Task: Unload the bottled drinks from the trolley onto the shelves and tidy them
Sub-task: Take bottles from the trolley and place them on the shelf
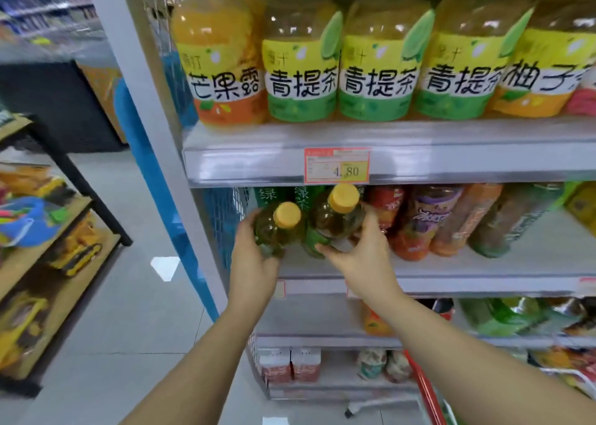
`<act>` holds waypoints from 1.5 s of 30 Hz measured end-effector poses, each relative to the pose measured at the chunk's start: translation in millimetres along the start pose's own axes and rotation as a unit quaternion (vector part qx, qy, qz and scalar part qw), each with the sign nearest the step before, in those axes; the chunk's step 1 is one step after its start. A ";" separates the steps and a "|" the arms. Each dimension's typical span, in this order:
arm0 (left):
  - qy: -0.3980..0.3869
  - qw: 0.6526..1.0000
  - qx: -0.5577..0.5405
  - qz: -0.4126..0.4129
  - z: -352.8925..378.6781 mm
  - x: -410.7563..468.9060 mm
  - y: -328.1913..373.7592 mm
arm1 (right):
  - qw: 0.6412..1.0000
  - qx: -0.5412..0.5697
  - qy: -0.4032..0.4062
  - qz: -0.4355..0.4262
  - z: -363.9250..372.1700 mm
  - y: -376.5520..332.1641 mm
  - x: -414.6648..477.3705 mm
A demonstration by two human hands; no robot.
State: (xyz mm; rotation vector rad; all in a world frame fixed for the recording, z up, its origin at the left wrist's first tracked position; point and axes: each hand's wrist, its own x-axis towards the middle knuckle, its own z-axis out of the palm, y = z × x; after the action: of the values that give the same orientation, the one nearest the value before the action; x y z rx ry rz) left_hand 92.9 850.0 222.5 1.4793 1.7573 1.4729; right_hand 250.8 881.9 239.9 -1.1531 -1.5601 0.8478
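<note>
From the head view: gripping one yellow-capped bottle (278, 229) in the left hand (254, 257), below-left of the price tag (337, 165), fingers curled round its body. Gripping a second bottle (338, 221) in the right hand (362, 257), directly below that tag, thumb and fingers wrapped round. Both tilted, bases leading onto the middle shelf (483, 263), probably to slot in front of the green-labelled row (267, 195). Far below-right of the tag, a sliver of red trolley (426, 389).

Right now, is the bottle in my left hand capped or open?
Capped: a yellow cap sits on the bottle the left hand grips.
</note>
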 end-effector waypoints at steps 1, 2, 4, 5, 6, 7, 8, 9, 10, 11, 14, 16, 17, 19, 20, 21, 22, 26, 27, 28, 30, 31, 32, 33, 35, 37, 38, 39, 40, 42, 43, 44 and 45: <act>0.010 1.000 -0.020 -0.017 1.5 4.0 -0.5 | 1.000 -0.008 -0.008 0.001 5.5 2.9 3.0; 0.021 0.999 -0.031 -0.023 2.8 7.2 -0.6 | 1.000 -0.017 -0.016 0.004 10.6 7.1 5.1; 0.045 0.998 -0.034 -0.032 4.6 11.8 -0.7 | 0.999 -0.031 -0.031 0.014 19.3 17.3 6.7; 0.051 0.997 -0.034 -0.038 5.5 14.6 -2.0 | 0.999 -0.033 -0.033 0.018 22.3 21.2 7.8; 0.054 0.997 -0.036 -0.045 6.2 17.4 -2.8 | 0.999 -0.033 -0.033 0.021 24.4 23.2 9.6; 0.057 0.996 -0.038 -0.053 6.7 20.6 -4.4 | 0.999 -0.034 -0.034 0.023 26.3 23.7 12.3; 0.063 0.995 -0.042 -0.062 7.6 24.0 -5.8 | 0.998 -0.040 -0.034 0.021 28.2 23.4 15.7; 0.073 0.994 -0.043 -0.072 8.4 27.3 -6.1 | 0.998 -0.051 -0.034 0.017 30.3 22.7 19.1; 0.084 0.992 -0.045 -0.080 9.2 30.2 -5.1 | 0.997 -0.067 -0.033 0.012 32.4 21.9 22.5; 0.092 0.991 -0.044 -0.082 10.2 32.3 -4.3 | 0.996 -0.079 -0.031 0.010 34.8 21.8 25.4; 0.092 0.992 -0.032 -0.075 12.9 32.8 -5.9 | 0.994 -0.090 -0.048 0.032 43.2 25.0 31.3; 0.088 0.993 -0.026 -0.074 14.9 24.9 -9.3 | 0.991 -0.096 -0.077 0.045 43.4 28.9 30.5; 0.089 0.994 -0.018 -0.068 16.4 17.2 -9.8 | 0.990 -0.095 -0.095 0.048 40.9 31.9 27.6; 0.106 0.992 0.017 -0.063 23.1 -5.3 -9.2 | 0.986 -0.095 -0.124 0.055 28.4 39.1 14.4; 0.119 0.990 0.037 -0.068 28.5 -19.1 -7.5 | 0.985 -0.100 -0.130 0.058 19.0 43.0 4.6; 0.127 0.988 0.052 -0.069 35.5 -34.2 -5.8 | 0.984 -0.105 -0.132 0.060 7.9 48.1 -7.9; 0.125 0.988 0.060 -0.061 44.3 -49.9 -5.2 | 0.984 -0.106 -0.130 0.059 -4.7 54.5 -22.6; -0.012 0.998 0.052 -0.013 99.2 -108.2 -10.4 | 0.987 -0.094 -0.090 0.091 -74.2 92.1 -90.5; -0.059 0.997 0.047 -0.015 117.8 -121.7 -10.9 | 0.984 -0.106 -0.081 0.115 -96.8 105.8 -107.1; -0.100 0.994 0.044 -0.022 137.0 -134.8 -9.7 | 0.979 -0.127 -0.070 0.144 -120.2 120.8 -122.4; -0.167 0.984 0.046 -0.040 178.8 -160.4 -7.1 | 0.963 -0.170 -0.049 0.205 -168.5 150.4 -148.9; -0.196 0.978 0.048 -0.049 200.4 -173.5 -5.6 | 0.954 -0.188 -0.038 0.231 -192.5 164.1 -160.7; -0.221 0.972 0.047 -0.056 221.8 -186.1 -4.6 | 0.944 -0.211 -0.030 0.253 -215.8 176.8 -171.1; -0.245 0.967 0.042 -0.059 242.6 -198.0 -3.7 | 0.931 -0.238 -0.022 0.275 -238.6 189.0 -180.3; -0.282 0.957 0.040 -0.048 280.6 -220.3 -2.8 | 0.907 -0.282 0.001 0.314 -282.1 216.9 -197.0; -0.307 0.949 0.053 -0.056 315.3 -239.9 -5.6 | 0.889 -0.286 0.025 0.357 -321.3 246.9 -211.7; -0.311 0.946 0.059 -0.070 332.8 -247.4 -6.9 | 0.880 -0.289 0.034 0.374 -339.0 261.1 -216.6; -0.313 0.944 0.067 -0.082 351.3 -254.1 -10.9 | 0.871 -0.295 0.035 0.390 -355.9 275.3 -220.5; -0.315 0.942 0.081 -0.082 370.4 -259.6 -14.4 | 0.865 -0.294 0.035 0.405 -370.9 289.0 -223.4; -0.325 0.936 0.121 -0.058 410.3 -266.5 -24.8 | 0.850 -0.292 0.022 0.437 -395.6 317.8 -223.9; -0.330 0.933 0.137 -0.043 429.9 -267.4 -31.0 | 0.843 -0.303 0.010 0.443 -406.5 335.3 -223.2; -0.334 0.930 0.151 -0.034 448.0 -267.0 -36.9 | 0.837 -0.315 -0.003 0.447 -415.4 353.9 -221.6; -0.337 0.927 0.164 -0.029 464.4 -265.5 -43.7 | 0.833 -0.321 -0.011 0.450 -423.0 371.3 -218.8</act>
State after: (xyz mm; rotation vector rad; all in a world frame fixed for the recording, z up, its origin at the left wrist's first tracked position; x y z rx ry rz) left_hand 547.2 828.4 -62.4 1.7909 1.6131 0.5279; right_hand 771.7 779.8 -47.9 -2.4885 -1.3056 0.9224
